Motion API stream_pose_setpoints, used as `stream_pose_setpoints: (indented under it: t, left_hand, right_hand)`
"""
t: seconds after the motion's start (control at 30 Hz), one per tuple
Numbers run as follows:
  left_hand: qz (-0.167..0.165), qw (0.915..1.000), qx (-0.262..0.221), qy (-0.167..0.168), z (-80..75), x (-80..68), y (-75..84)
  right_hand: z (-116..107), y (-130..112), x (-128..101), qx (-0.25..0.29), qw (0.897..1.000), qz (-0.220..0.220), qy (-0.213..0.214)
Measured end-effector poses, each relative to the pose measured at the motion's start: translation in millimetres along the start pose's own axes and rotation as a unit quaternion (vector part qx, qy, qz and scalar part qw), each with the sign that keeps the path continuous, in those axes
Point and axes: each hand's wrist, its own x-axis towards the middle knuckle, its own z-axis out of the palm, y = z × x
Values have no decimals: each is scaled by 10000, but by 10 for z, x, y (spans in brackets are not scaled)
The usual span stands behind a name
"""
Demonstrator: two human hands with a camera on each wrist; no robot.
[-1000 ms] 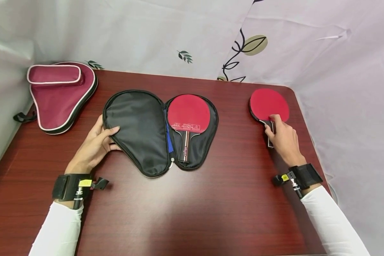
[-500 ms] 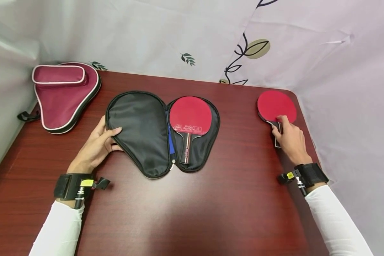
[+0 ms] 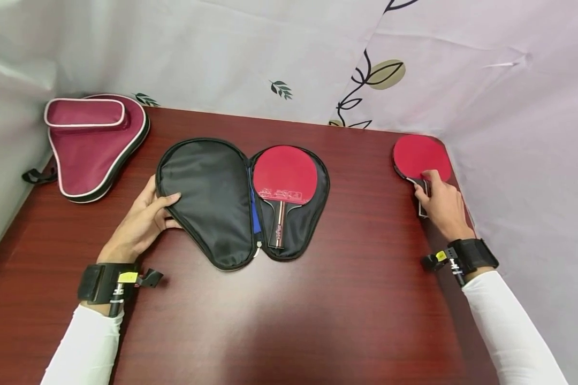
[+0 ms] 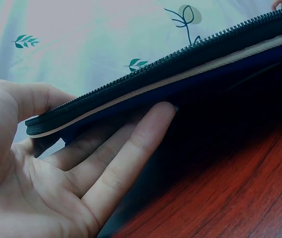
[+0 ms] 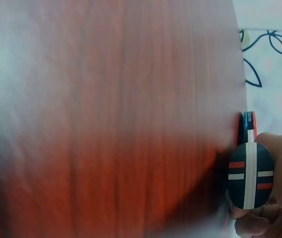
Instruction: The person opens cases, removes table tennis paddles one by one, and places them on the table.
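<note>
Left hand (image 3: 142, 222) pinches the rim of the open black paddle case (image 3: 207, 198), thumb on top, fingers (image 4: 126, 148) slid under the flap, lifting it slightly off the table (image 3: 289, 321). Right hand (image 3: 440, 203) is curled round the handle of the loose red paddle (image 3: 421, 156), at the table's far right corner; striped handle butt (image 5: 250, 176) sticks out of the fist. Just right of the left hand, a second red paddle (image 3: 284, 179) already lies in the case's other half. Beyond the left hand, a maroon case (image 3: 93, 144), zipped, well apart. Step looks like picking up the loose paddle while the case is held open; next move calls for lifting it clear and carrying it left toward the case
</note>
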Motion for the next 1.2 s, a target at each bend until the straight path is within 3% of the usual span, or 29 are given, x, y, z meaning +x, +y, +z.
stream_pose_setpoints:
  t: [0.8, 1.2]
  left_hand:
    - [85, 9998, -182, -67, -25, 8, -10]
    - [135, 9995, -243, -156, -25, 11, -22]
  right_hand:
    - [-78, 312, 186, -246, 9987, 93, -431]
    - [-77, 426, 159, -447, 9977, -226, -463]
